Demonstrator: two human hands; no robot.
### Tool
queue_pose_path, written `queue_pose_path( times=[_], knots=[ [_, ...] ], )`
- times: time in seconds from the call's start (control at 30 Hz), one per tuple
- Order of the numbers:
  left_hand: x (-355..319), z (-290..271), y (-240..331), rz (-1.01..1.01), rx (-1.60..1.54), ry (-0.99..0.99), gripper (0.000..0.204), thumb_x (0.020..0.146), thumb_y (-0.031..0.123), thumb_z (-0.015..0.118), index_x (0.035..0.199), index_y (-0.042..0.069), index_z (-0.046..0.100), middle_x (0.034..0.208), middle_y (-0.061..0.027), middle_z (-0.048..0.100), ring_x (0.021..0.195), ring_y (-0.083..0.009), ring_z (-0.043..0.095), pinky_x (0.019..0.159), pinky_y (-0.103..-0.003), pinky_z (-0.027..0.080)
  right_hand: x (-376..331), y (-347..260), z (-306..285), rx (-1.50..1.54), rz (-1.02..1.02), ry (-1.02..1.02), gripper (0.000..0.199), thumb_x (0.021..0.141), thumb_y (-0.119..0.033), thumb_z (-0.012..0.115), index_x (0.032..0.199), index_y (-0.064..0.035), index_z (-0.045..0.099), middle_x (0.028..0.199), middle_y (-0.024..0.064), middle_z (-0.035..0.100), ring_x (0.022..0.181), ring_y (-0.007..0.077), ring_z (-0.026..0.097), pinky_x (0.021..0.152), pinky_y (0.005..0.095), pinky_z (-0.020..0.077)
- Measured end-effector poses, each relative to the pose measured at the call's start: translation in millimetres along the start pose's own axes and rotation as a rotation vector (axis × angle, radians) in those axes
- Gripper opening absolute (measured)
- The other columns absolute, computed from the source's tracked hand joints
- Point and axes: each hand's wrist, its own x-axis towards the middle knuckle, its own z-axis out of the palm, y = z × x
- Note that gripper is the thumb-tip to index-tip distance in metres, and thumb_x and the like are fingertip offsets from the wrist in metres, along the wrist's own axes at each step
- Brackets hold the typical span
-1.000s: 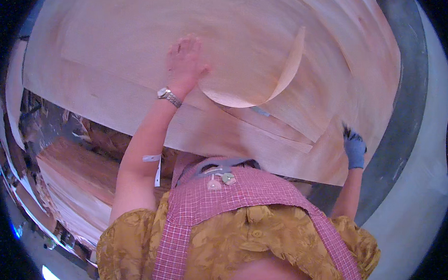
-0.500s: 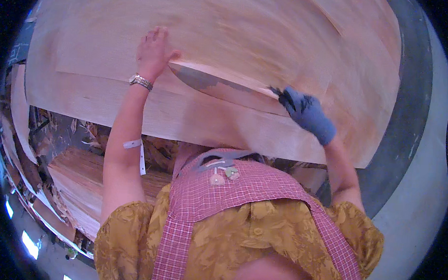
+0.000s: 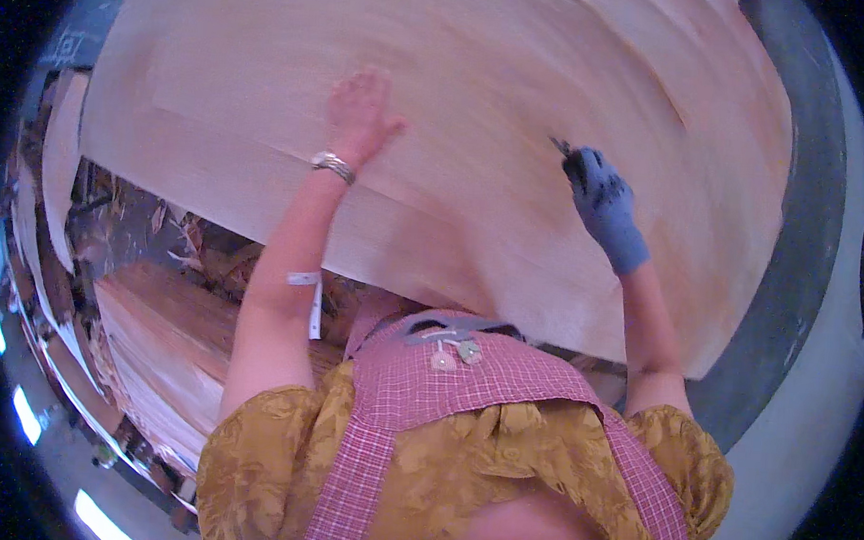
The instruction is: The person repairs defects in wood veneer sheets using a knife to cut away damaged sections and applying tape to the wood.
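A broad sheet of pale wood veneer (image 3: 476,100) lies in front of me. My left hand (image 3: 361,115), bare and with a metal watch (image 3: 334,166) at the wrist, rests flat on it with the fingers stretched out. Further right, my right hand (image 3: 601,198) in a blue glove with dark patches is closed around a small dark knife-like tool (image 3: 558,144). Its narrow tip points up and left, over the veneer; whether it touches the sheet I cannot tell. An overlapping edge (image 3: 321,166) runs across the sheet by my left wrist.
A dark grey border (image 3: 783,292) curves along the veneer's right side, with pale floor (image 3: 834,351) beyond. At the lower left lie a stack of wood sheets (image 3: 163,346) and torn veneer scraps (image 3: 191,233). A split (image 3: 671,102) marks the sheet's upper right.
My left hand has shifted right across the veneer. My right hand has risen with the tool, away from the seam. The long dark opening between the sheets no longer shows.
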Motion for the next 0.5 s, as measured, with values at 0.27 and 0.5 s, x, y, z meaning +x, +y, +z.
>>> queue_pose_path(
  times=[0.27, 0.5],
  knots=[
    [8, -41, 24, -0.065, -0.097, -0.029, 0.082, 0.073, 0.048, 0.075, 0.142, 0.016, 0.044, 0.146, -0.0116, 0.043, 0.134, -0.0287, 0.04, 0.112, -0.054, 0.025, 230, -105, 72, -0.147, -0.51, -0.045, 0.021, 0.098, -0.031, 0.05, 0.105, -0.0111, 0.053, 0.093, 0.0164, 0.063, 0.081, 0.037, 0.065, 0.065, 0.0486, 0.0525],
    [16, -46, 33, -0.184, -0.32, 0.033, 0.089, 0.065, 0.039, 0.083, 0.14, 0.011, 0.043, 0.133, -0.0149, 0.051, 0.123, -0.0318, 0.048, 0.105, -0.052, 0.034, 279, -123, 100, -0.281, -0.717, -0.18, 0.02, 0.096, -0.03, 0.052, 0.109, -0.0139, 0.054, 0.096, 0.011, 0.06, 0.088, 0.0313, 0.064, 0.068, 0.0442, 0.0519]
  ],
)
